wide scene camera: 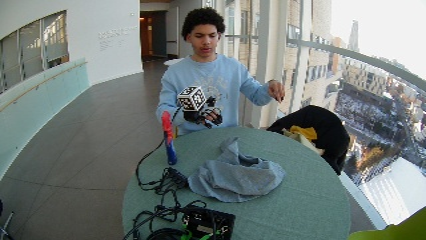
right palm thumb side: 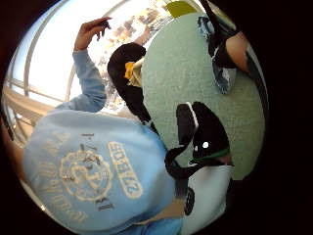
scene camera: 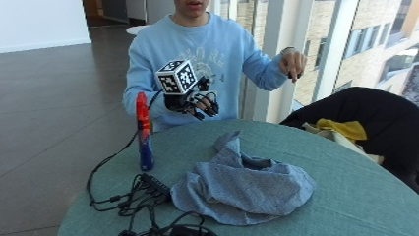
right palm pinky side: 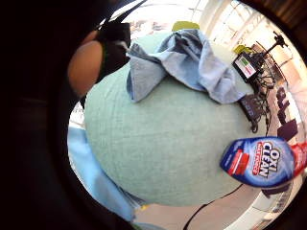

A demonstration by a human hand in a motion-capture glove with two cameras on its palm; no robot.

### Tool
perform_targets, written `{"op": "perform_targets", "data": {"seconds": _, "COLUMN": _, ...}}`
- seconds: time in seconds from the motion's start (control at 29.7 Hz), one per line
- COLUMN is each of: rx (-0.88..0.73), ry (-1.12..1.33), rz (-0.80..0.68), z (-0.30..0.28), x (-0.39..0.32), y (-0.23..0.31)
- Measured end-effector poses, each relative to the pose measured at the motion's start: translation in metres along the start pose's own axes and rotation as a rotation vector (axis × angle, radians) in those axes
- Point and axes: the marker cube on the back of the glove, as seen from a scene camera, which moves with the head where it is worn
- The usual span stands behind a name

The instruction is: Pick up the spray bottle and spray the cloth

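Note:
A blue spray bottle (scene camera: 143, 132) with a red trigger top stands upright on the round green table (scene camera: 340, 196), near its edge. Its label reads "Oxi Clean" in the little finger side palm view (right palm pinky side: 261, 160). A crumpled light blue cloth (scene camera: 242, 184) lies in the middle of the table, also in the palm view (right palm pinky side: 192, 60). My gloved right hand (scene camera: 196, 103) hovers in the air above the table's far edge, to the right of the bottle's top. Its fingers hang loosely curled and hold nothing.
A tangle of black cables with a power strip (scene camera: 147, 189) lies on the table in front of the bottle. A black garment with a yellow cloth (scene camera: 347, 129) hangs over a chair at the table's right. The person's bare hand (scene camera: 292, 61) is raised off the table.

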Motion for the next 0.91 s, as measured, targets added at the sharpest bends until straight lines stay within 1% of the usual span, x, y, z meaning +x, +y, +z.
{"op": "perform_targets", "data": {"seconds": 0.37, "rx": -0.010, "ry": 0.012, "rz": 0.045, "z": -0.006, "x": 0.014, "y": -0.011}}
{"op": "perform_targets", "data": {"seconds": 0.91, "rx": -0.005, "ry": 0.019, "rz": 0.068, "z": -0.008, "x": 0.018, "y": -0.006}}
